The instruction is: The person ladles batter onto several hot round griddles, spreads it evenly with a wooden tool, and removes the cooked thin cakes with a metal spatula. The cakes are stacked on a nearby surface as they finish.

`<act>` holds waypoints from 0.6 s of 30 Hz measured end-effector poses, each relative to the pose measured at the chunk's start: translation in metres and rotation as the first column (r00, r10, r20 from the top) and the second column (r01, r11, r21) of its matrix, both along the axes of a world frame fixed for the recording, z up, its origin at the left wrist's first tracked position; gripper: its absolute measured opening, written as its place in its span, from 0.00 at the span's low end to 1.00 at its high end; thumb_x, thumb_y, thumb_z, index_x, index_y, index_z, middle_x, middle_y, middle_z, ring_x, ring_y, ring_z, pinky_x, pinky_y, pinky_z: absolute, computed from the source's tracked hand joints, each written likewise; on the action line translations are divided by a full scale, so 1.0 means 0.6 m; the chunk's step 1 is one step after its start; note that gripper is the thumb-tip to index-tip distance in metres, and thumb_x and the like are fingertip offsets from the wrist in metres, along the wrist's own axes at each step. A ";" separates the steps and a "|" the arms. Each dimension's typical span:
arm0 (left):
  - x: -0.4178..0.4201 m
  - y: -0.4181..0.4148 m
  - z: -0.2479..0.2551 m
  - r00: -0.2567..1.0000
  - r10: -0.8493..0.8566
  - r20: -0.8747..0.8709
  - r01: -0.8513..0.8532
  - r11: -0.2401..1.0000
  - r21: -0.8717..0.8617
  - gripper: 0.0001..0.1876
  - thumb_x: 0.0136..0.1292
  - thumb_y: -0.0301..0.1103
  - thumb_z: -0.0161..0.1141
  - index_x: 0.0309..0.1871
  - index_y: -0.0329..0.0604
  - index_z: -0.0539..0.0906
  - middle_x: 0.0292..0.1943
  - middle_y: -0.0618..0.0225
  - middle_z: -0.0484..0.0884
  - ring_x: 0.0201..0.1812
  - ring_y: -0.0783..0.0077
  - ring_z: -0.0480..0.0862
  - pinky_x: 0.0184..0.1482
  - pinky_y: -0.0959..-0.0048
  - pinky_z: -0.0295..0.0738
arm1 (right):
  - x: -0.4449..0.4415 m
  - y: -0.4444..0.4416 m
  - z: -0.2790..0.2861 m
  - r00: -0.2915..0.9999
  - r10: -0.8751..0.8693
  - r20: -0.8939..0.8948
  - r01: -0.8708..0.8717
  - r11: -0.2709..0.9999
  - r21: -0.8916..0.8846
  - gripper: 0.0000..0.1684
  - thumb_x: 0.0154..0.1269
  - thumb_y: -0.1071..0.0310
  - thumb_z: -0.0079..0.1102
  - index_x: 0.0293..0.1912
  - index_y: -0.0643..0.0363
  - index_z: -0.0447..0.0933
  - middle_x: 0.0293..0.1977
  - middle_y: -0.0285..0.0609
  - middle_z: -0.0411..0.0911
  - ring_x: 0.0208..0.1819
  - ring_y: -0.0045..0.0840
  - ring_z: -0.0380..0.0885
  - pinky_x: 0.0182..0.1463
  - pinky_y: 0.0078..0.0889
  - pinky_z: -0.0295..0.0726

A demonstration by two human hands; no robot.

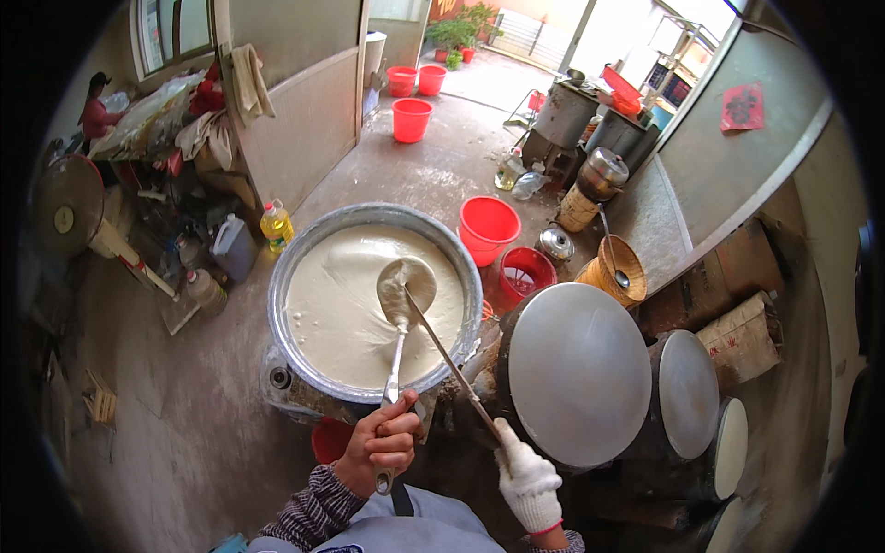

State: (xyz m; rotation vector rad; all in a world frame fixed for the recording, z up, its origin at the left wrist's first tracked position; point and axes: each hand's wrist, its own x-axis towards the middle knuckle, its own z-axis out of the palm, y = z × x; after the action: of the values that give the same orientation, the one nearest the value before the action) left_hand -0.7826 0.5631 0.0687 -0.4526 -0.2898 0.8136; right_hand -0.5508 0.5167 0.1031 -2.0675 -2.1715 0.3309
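Observation:
A large round metal pot (280, 314) holds thick cream-coloured batter (332, 297). My left hand (387, 442) is bare and closed around the handle of a metal ladle (406, 294), whose batter-coated bowl is over the batter. In my right hand (527, 477), which wears a white knitted glove, is a long thin stick or flat blade (449, 363); its far tip meets the ladle's bowl. To the right of the pot stands a drum with a smooth round grey plate (579, 373) on top, close to my gloved hand.
Smaller round plates (688, 394) line the right side. Beyond the pot stand red buckets (489, 225), a wicker basket (629, 266) and a metal lid (555, 243). An oil bottle (277, 227) and an electric fan (66, 207) are left. Another person (97, 114) is at a far-left table.

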 end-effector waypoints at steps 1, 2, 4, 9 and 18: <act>0.002 -0.003 0.013 1.000 -0.005 -0.031 0.006 0.999 0.031 0.16 0.80 0.36 0.32 0.57 0.40 0.69 0.19 0.77 0.57 0.13 0.88 0.58 0.11 0.86 0.57 | 0.008 0.000 0.014 1.000 -0.003 0.010 0.002 0.999 0.048 0.31 0.61 0.69 0.61 0.64 0.41 0.70 0.30 0.47 0.80 0.28 0.44 0.80 0.33 0.46 0.80; 0.001 -0.002 0.027 0.998 -0.008 -0.062 0.012 0.998 0.063 0.16 0.80 0.36 0.32 0.57 0.41 0.69 0.19 0.77 0.57 0.13 0.88 0.58 0.11 0.87 0.57 | 0.021 0.002 0.017 0.998 0.019 -0.059 -0.010 0.987 0.162 0.31 0.60 0.71 0.61 0.63 0.42 0.72 0.30 0.47 0.80 0.31 0.44 0.81 0.36 0.44 0.81; -0.004 -0.005 0.054 0.987 -0.001 -0.162 0.026 0.988 0.152 0.15 0.80 0.37 0.31 0.58 0.44 0.68 0.20 0.77 0.57 0.13 0.89 0.59 0.11 0.87 0.58 | 0.029 0.004 0.051 0.990 0.014 -0.142 0.017 0.976 0.218 0.31 0.58 0.76 0.62 0.62 0.45 0.73 0.33 0.49 0.81 0.34 0.44 0.82 0.39 0.42 0.81; -0.017 0.017 0.127 0.574 0.287 -0.767 0.127 0.894 0.429 0.22 0.77 0.43 0.44 0.70 0.55 0.61 0.21 0.78 0.57 0.14 0.88 0.54 0.13 0.85 0.50 | 0.055 0.008 0.101 0.815 0.034 -0.579 0.140 0.957 0.253 0.29 0.62 0.83 0.54 0.63 0.54 0.73 0.31 0.42 0.80 0.29 0.23 0.80 0.37 0.24 0.80; -0.058 0.061 0.020 0.490 0.000 -0.872 0.166 0.982 0.093 0.17 0.78 0.39 0.41 0.64 0.42 0.65 0.24 0.76 0.62 0.17 0.84 0.62 0.15 0.84 0.60 | 0.089 0.025 0.052 0.739 0.022 -0.674 0.121 0.979 0.165 0.28 0.62 0.82 0.55 0.62 0.59 0.72 0.48 0.53 0.80 0.38 0.33 0.83 0.43 0.28 0.81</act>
State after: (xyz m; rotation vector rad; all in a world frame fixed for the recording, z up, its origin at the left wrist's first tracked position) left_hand -0.8172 0.5996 0.0808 0.1583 0.6347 0.8190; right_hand -0.4976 0.5317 0.1343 -1.5462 -1.6186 0.6997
